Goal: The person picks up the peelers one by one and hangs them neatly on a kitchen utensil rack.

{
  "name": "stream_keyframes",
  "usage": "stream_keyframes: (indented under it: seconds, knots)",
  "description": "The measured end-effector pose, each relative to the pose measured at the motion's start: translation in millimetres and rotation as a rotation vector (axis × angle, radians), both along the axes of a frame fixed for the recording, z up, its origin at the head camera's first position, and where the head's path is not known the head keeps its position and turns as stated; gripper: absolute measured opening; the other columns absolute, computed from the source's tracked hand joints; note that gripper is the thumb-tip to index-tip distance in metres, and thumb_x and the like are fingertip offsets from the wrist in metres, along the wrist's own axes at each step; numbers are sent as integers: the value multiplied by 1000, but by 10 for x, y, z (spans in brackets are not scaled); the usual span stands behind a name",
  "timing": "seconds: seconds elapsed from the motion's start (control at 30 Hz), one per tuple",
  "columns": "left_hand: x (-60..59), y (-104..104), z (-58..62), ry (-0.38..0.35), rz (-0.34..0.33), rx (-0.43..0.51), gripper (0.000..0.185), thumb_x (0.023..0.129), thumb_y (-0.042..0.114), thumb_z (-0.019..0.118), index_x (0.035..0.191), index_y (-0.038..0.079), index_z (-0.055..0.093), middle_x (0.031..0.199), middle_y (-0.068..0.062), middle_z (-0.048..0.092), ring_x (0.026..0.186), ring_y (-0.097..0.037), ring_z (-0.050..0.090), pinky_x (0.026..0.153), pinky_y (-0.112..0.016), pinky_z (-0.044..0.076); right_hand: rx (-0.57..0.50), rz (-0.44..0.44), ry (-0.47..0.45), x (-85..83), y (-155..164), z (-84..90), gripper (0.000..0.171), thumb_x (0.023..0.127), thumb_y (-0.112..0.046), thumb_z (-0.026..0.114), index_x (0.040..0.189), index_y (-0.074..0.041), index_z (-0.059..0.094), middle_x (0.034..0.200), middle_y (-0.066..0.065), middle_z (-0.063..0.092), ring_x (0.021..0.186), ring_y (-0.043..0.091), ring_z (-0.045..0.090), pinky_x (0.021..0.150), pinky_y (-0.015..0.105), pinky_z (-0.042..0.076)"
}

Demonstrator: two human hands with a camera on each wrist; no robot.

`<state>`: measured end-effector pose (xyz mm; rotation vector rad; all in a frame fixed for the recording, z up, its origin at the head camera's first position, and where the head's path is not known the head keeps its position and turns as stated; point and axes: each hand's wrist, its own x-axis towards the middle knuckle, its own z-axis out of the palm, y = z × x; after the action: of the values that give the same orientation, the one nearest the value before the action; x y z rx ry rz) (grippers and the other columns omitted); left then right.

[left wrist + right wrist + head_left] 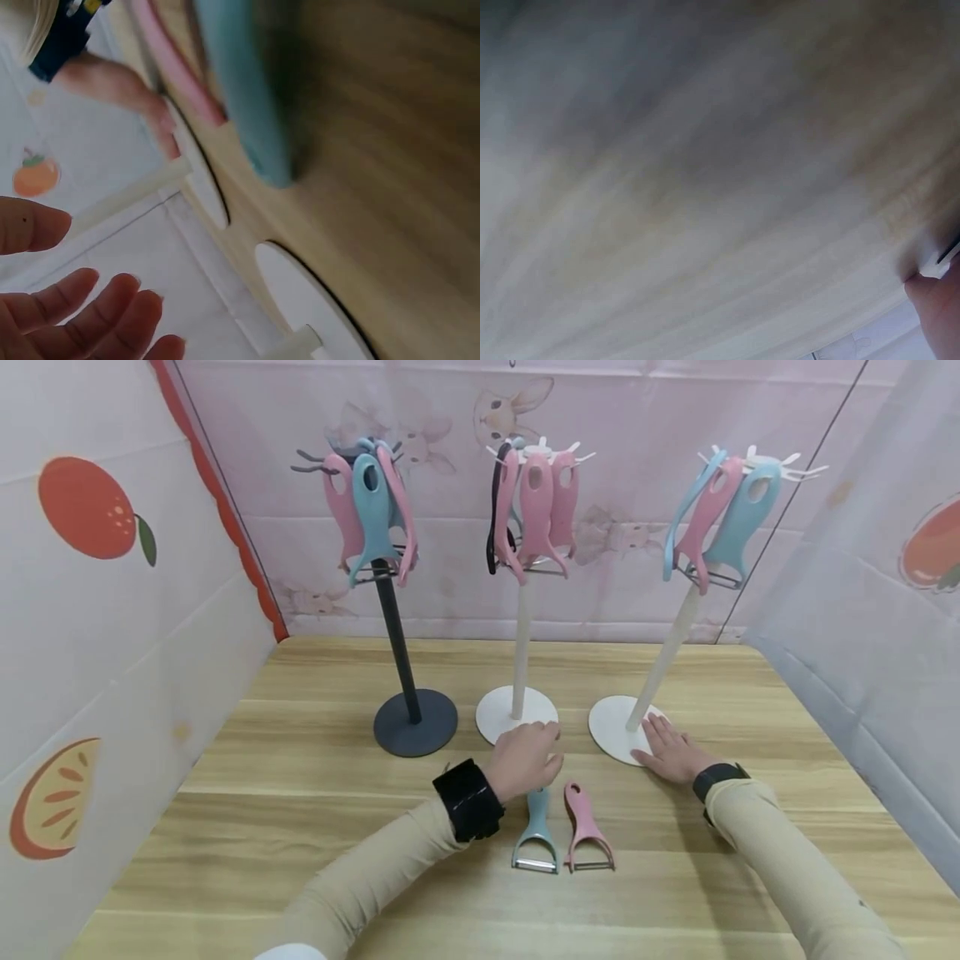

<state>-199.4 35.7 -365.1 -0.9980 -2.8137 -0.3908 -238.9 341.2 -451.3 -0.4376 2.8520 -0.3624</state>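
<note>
My left hand (523, 762) hovers over the handle end of a light blue peeler (536, 835) that lies on the table. In the left wrist view its thumb and fingers (124, 315) are spread apart with nothing between them. Beside the blue peeler lies a pink peeler (587, 831), blade toward me. With fingers straight, my right hand (671, 752) rests on the round white base (611, 731) of the right stand. Pink and blue peelers (716, 518) hang from that stand's hooks. The right wrist view shows mostly blurred table and part of the hand (937, 300).
A middle white stand (522, 652) holds several pink peelers (536, 510) and a black one (494, 518). On the left, a dark grey stand (397, 643) carries pink and blue peelers (371, 510). Printed cloth walls (450, 585) enclose the wooden table (300, 760).
</note>
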Motion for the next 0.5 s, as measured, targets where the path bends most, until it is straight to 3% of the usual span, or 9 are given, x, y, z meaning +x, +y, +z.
stream_keyframes:
  seconds: [0.2, 0.37, 0.5]
  knots:
    - [145, -81, -115, -56, -14, -161, 33, 84, 35, 61, 102, 7, 59, 64, 5, 52, 55, -9, 49, 43, -24, 38, -11, 0, -4, 26, -4, 20, 81, 95, -51, 28, 138, 16, 11, 143, 35, 1, 131, 48, 0, 97, 67, 6]
    - [246, -42, -205, -36, -49, -299, 46, 82, 48, 60, 103, 8, 60, 63, 5, 49, 55, -9, 48, 43, -24, 37, -13, -1, -10, 39, -8, 49, 82, 95, -52, 27, 137, 16, 10, 143, 35, 1, 131, 49, 0, 97, 67, 6]
    - [312, 5, -272, -101, -47, -327, 45, 80, 47, 63, 98, 6, 58, 62, 3, 50, 54, -11, 48, 44, -25, 39, -21, 6, -17, 31, -26, 60, 84, 94, -54, 26, 137, 16, 10, 143, 35, 0, 131, 49, -1, 97, 68, 5]
